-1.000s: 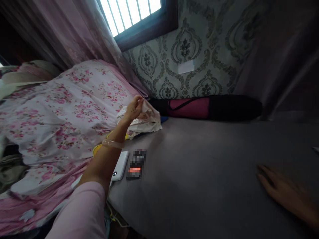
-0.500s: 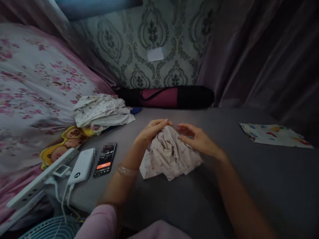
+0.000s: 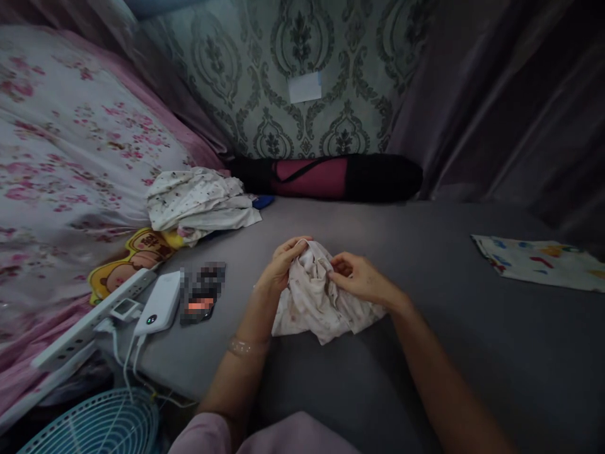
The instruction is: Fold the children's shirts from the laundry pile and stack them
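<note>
You seem to be at the untangling step: the pale cloth (image 3: 312, 306) sits bunched on the grey sheet (image 3: 454, 271), on your side of the long bag (image 3: 309, 178). Your left hand (image 3: 280, 265) pinches its upper edge; your right hand (image 3: 362, 277) appears to nip a fold—thumb toward fingers. The next move probably calls for light grips and parting the layers—the bunching hides how the cloth's edges run.

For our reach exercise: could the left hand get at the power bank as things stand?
Probably, yes: only the phone, lying flat, seems between the left hand and power bank, though that hand holds the cloth.
</note>
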Demonstrator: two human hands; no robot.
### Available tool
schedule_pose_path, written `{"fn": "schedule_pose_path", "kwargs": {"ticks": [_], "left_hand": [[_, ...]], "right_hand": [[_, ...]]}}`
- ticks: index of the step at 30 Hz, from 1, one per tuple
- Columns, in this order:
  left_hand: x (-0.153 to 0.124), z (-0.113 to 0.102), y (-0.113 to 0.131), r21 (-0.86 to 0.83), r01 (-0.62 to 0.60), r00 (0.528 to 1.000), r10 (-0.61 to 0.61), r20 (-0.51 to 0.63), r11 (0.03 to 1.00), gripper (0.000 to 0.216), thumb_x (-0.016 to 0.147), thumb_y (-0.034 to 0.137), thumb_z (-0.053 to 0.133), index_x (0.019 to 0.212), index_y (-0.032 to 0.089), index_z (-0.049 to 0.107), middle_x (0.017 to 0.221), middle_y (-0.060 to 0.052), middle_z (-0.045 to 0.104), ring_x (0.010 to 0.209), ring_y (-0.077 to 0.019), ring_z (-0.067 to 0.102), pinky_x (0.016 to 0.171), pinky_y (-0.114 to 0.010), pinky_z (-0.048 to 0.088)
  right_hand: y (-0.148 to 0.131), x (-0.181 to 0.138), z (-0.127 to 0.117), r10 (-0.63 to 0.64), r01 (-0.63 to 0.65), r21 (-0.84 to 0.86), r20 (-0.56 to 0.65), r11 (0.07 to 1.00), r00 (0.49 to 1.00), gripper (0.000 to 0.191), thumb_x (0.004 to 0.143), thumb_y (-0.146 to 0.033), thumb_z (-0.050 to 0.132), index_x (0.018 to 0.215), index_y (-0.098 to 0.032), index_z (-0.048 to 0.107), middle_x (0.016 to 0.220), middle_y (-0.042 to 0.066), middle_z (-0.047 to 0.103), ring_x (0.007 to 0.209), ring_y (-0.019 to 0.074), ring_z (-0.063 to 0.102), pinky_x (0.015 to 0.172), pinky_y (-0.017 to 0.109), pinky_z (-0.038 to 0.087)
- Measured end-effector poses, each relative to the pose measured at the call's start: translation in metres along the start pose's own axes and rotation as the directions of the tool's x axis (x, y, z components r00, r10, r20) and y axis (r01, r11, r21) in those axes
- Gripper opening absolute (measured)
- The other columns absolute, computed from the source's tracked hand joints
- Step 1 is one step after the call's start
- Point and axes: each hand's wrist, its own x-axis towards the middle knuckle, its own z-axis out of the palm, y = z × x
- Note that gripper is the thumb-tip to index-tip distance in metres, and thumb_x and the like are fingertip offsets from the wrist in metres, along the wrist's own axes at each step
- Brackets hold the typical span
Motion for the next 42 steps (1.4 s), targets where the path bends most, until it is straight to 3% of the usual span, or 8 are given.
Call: {"fn": "schedule_pose_path", "kwargs": {"ticks": [4, 9, 13, 17, 22, 27, 37, 42], "left_hand": [[-0.008, -0.002, -0.003, 0.026, -0.018, 0.999, 0.017, 0.039, 0.999, 0.044, 0.064, 0.036, 0.084, 0.100, 0.017, 0.068, 0.080, -0.001, 0.067, 0.065, -0.0100, 0.061, 0.063, -0.021, 0.049], [-0.021, -0.009, -0.013, 0.163, 0.021, 0.983, -0.050, 0.175, 0.986, 0.047, 0.066, 0.038, 0.083, 0.106, 0.018, 0.067, 0.094, -0.004, 0.068, 0.080, -0.0113, 0.063, 0.073, -0.022, 0.048], [-0.027, -0.005, -0.026, 0.259, 0.041, 0.943, -0.123, 0.309, 0.965, 0.047, 0.065, 0.027, 0.084, 0.107, 0.020, 0.067, 0.103, -0.005, 0.067, 0.092, -0.0134, 0.062, 0.082, -0.024, 0.047], [-0.032, 0.004, -0.027, 0.323, 0.062, 0.940, -0.164, 0.299, 0.944, 0.039, 0.065, 0.028, 0.083, 0.099, 0.019, 0.068, 0.096, -0.005, 0.068, 0.084, -0.0143, 0.063, 0.073, -0.024, 0.048], [-0.041, 0.006, -0.005, 0.322, -0.134, 0.987, 0.097, 0.127, 0.937, 0.026, 0.065, 0.037, 0.081, 0.080, 0.019, 0.070, 0.076, -0.001, 0.065, 0.066, -0.0106, 0.058, 0.059, -0.020, 0.045], [-0.050, -0.007, 0.016, 0.413, -0.269, 0.944, 0.324, -0.067, 0.870, 0.024, 0.066, 0.038, 0.081, 0.079, 0.021, 0.072, 0.068, 0.001, 0.063, 0.059, -0.0103, 0.054, 0.052, -0.019, 0.040], [-0.039, -0.016, 0.010, 0.693, -0.352, 0.900, 0.431, 0.065, 0.630, 0.020, 0.076, 0.042, 0.071, 0.073, 0.022, 0.074, 0.069, -0.001, 0.061, 0.065, -0.0138, 0.053, 0.055, -0.022, 0.038], [-0.035, -0.019, 0.002, 0.665, -0.341, 0.928, 0.351, 0.126, 0.664, 0.023, 0.081, 0.042, 0.066, 0.083, 0.019, 0.069, 0.075, -0.001, 0.060, 0.066, -0.0126, 0.052, 0.057, -0.021, 0.040]], "right_hand": [[0.010, 0.009, 0.005, 0.040, -0.035, 0.047, -0.111, 0.998, 0.993, 0.017, 0.081, -0.036, 0.055, 0.084, -0.021, 0.062, 0.078, 0.002, 0.069, 0.071, 0.0155, 0.062, 0.064, 0.027, 0.049], [-0.009, -0.007, -0.050, 0.197, -0.133, 0.190, -0.375, 0.973, 0.906, 0.031, 0.079, -0.048, 0.059, 0.089, -0.019, 0.064, 0.077, 0.003, 0.068, 0.064, 0.0147, 0.061, 0.056, 0.025, 0.047], [-0.025, -0.034, -0.089, 0.171, -0.127, 0.124, -0.481, 0.984, 0.860, 0.033, 0.074, -0.053, 0.069, 0.082, -0.021, 0.067, 0.073, 0.001, 0.068, 0.061, 0.0147, 0.060, 0.054, 0.026, 0.047], [-0.027, -0.054, -0.106, 0.123, -0.120, 0.043, -0.577, 0.992, 0.807, 0.033, 0.074, -0.054, 0.071, 0.085, -0.023, 0.069, 0.072, 0.001, 0.068, 0.059, 0.0143, 0.059, 0.050, 0.025, 0.046], [-0.037, -0.068, -0.114, 0.073, -0.132, -0.073, -0.535, 0.989, 0.842, 0.030, 0.071, -0.048, 0.075, 0.090, -0.025, 0.071, 0.081, 0.004, 0.071, 0.065, 0.0176, 0.063, 0.052, 0.027, 0.049], [-0.039, -0.065, -0.111, 0.062, -0.160, -0.201, -0.421, 0.966, 0.905, 0.032, 0.069, -0.050, 0.076, 0.091, -0.027, 0.072, 0.092, 0.005, 0.073, 0.080, 0.0228, 0.067, 0.065, 0.031, 0.054], [-0.041, -0.053, -0.099, 0.095, -0.170, -0.268, -0.273, 0.948, 0.957, 0.031, 0.069, -0.046, 0.072, 0.092, -0.026, 0.071, 0.089, 0.002, 0.072, 0.079, 0.0206, 0.066, 0.068, 0.031, 0.055], [-0.040, -0.054, -0.097, 0.100, -0.166, -0.280, -0.234, 0.945, 0.967, 0.029, 0.073, -0.043, 0.070, 0.096, -0.026, 0.072, 0.094, 0.001, 0.072, 0.083, 0.0214, 0.067, 0.067, 0.029, 0.053]]}}
